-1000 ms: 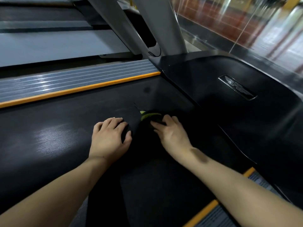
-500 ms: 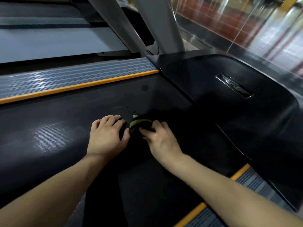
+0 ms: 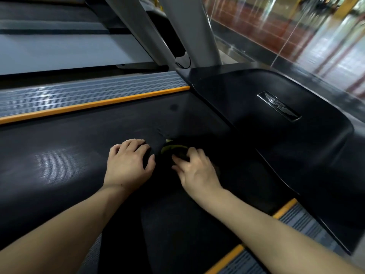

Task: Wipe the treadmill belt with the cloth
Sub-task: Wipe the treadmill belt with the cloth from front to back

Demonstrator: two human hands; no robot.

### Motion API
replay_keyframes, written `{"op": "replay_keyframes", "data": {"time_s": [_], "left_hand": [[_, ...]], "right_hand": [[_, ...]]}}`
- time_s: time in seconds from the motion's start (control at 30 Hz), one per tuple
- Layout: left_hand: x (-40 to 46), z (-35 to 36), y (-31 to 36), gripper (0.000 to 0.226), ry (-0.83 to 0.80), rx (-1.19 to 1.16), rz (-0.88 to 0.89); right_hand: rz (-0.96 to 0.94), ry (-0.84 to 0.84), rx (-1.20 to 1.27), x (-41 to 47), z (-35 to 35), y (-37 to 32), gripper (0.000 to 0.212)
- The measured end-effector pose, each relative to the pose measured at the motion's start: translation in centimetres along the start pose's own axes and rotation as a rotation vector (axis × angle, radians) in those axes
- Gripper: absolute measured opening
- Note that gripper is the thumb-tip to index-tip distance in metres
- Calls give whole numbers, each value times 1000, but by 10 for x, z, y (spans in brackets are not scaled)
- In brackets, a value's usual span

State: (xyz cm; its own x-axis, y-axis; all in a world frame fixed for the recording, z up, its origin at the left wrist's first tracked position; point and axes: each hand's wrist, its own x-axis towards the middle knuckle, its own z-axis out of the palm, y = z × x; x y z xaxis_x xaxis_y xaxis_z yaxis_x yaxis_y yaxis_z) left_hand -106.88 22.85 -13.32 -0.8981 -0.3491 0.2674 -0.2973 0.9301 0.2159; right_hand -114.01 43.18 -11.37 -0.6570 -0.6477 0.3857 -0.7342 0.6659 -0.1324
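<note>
The dark cloth (image 3: 173,153) all but vanishes against the black treadmill belt (image 3: 59,155), only a yellow-green edge marking it; its outline and full extent cannot be made out. The left hand (image 3: 128,165) and right hand (image 3: 195,173) cover much of it, and their fingertips curl out of sight. Both forearms run off the bottom edge. The two grey uprights (image 3: 177,30) are cut by the top edge. The emblem (image 3: 279,105) on the motor cover (image 3: 276,145) is too small to read, and the glass (image 3: 296,32) beyond is smeared with blur.
</note>
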Motion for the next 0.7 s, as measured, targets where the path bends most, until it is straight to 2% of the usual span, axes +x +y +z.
{"op": "replay_keyframes", "data": {"time_s": [0.07, 0.17, 0.27, 0.33, 0.4, 0.53, 0.63, 0.7], "left_hand": [[-1, 1, 0, 53, 8, -5, -4], [0, 2, 0, 52, 3, -8, -3], [0, 1, 0, 51, -3, -8, -6], [0, 1, 0, 52, -4, -4, -6], [0, 1, -1, 52, -2, 1, -4], [0, 2, -1, 53, 4, 4, -1], [-1, 1, 0, 54, 11, -2, -1], [-1, 0, 0, 55, 12, -5, -3]], "right_hand": [[-32, -2, 1, 1, -3, 21, 28], [165, 27, -95, 7, -11, 87, 28], [410, 112, -119, 6, -23, 123, 47], [489, 130, -67, 8, -20, 104, 58], [442, 84, -3, 8, -14, 63, 55], [162, 49, 114, -7, -2, -10, 45], [70, 59, 57, -6, -5, 16, 40], [182, 90, -48, 5, -6, 69, 36]]}}
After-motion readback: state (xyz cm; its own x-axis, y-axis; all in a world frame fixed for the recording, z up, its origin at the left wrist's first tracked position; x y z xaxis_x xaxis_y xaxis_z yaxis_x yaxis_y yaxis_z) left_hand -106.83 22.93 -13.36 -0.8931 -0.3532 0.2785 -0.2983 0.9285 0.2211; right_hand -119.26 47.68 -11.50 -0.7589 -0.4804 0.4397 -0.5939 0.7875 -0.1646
